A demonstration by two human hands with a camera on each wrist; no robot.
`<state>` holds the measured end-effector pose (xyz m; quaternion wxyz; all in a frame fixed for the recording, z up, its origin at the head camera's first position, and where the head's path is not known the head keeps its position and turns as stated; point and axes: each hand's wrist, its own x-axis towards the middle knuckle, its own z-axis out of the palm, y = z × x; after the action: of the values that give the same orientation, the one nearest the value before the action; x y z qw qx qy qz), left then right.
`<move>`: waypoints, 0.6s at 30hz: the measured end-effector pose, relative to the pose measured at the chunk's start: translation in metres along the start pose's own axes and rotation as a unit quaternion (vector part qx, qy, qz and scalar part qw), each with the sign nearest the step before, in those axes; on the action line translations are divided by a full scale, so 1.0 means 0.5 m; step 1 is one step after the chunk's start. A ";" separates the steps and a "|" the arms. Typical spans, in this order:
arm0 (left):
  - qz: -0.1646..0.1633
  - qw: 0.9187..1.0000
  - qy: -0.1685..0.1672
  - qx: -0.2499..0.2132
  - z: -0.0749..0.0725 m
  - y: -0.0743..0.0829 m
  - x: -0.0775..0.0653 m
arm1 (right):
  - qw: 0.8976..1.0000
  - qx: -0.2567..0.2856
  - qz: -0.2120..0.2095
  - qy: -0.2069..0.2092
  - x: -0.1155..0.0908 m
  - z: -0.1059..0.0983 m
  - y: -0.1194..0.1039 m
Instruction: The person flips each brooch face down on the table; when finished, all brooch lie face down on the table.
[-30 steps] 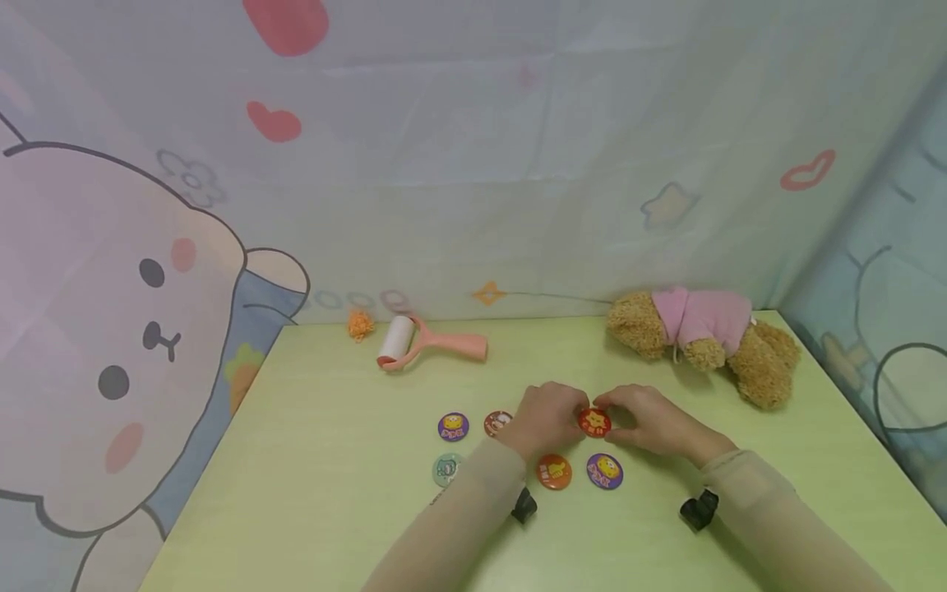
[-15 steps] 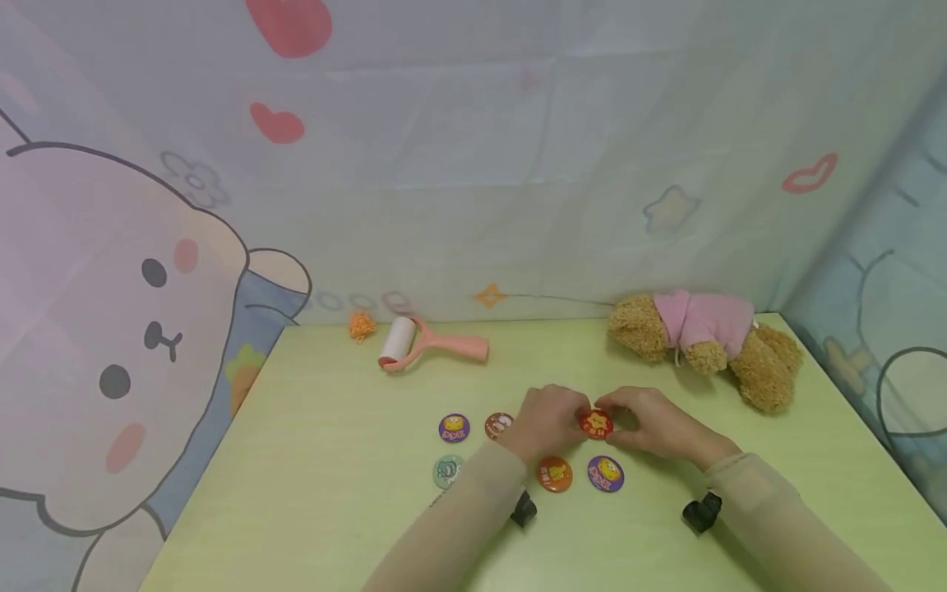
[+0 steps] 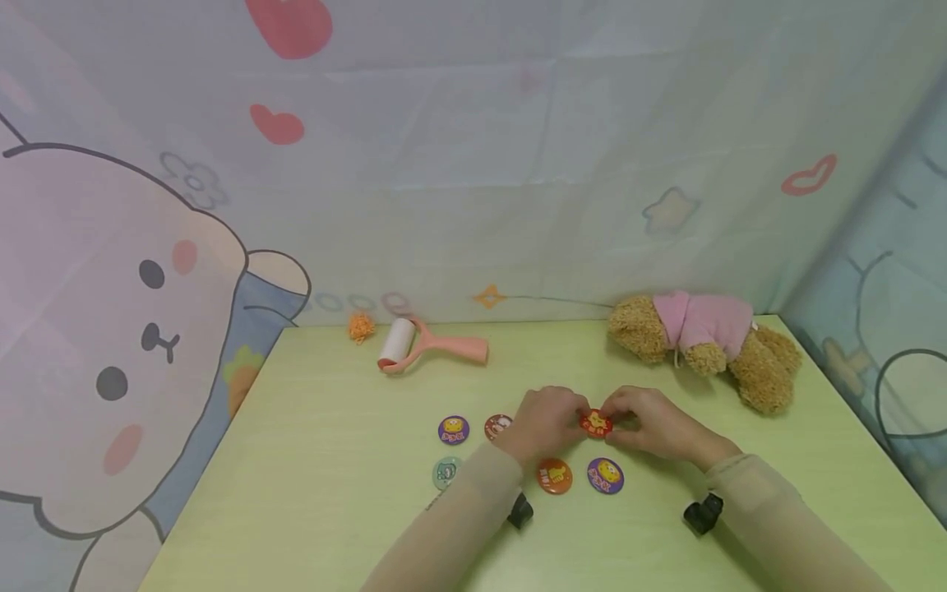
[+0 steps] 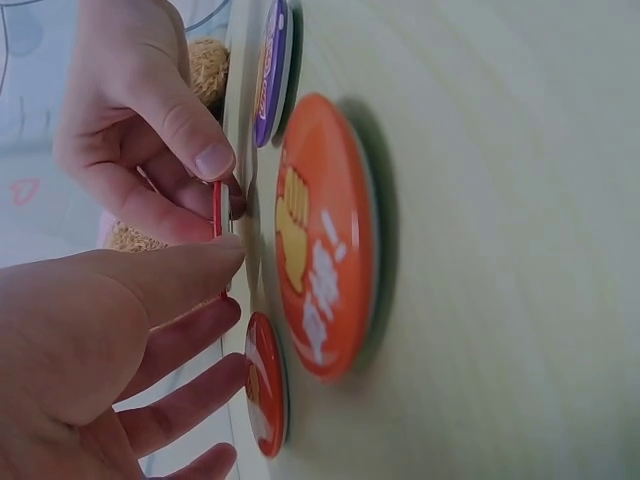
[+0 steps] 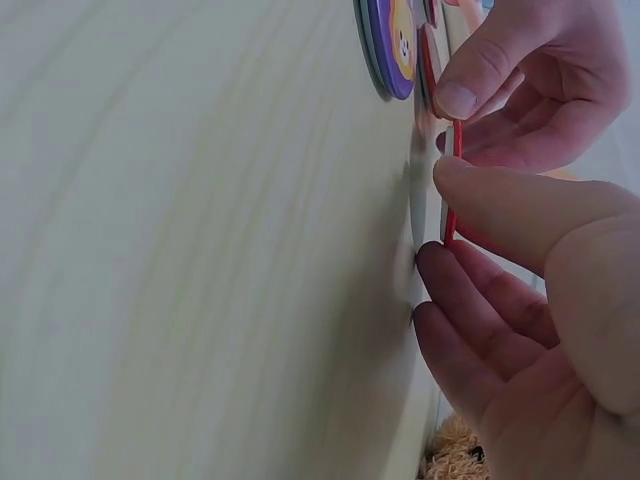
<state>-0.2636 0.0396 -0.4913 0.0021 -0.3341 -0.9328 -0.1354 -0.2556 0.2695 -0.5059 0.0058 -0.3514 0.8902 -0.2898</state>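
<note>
Both hands hold a red round badge with a yellow star, one at each side, close over the table. My left hand pinches its left edge between thumb and fingers. At the opposite edge, my right hand grips it with thumb and index finger. The wrist views show this badge nearly edge-on, raised off the tabletop. An orange thumbs-up badge and a purple badge lie just in front of the hands. Another orange-red badge lies under my left hand, hidden in the head view.
Left of my left arm lie a second purple badge, a brown badge and a teal badge partly behind the sleeve. Farther back are a pink-handled lint roller, an orange tuft and a teddy bear on its side.
The right fingertips have shifted slightly on the red badge. Both hands otherwise stay in place, and the other badges have not moved.
</note>
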 end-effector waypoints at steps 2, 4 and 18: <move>0.005 1.000 -0.002 -0.002 0.001 -0.003 0.000 | 1.000 -0.002 -0.001 0.000 0.000 -0.001 0.000; 0.012 1.000 -0.003 -0.005 0.000 -0.005 -0.001 | 1.000 -0.002 -0.001 0.001 -0.001 -0.002 -0.001; 0.074 0.991 0.038 -0.104 -0.012 -0.013 -0.009 | 0.999 0.022 0.006 0.029 0.003 -0.008 -0.006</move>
<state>-0.2647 0.0304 -0.4875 0.0132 -0.3952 -0.8857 -0.2435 -0.2557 0.2689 -0.5011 -0.0102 -0.3377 0.8854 -0.3193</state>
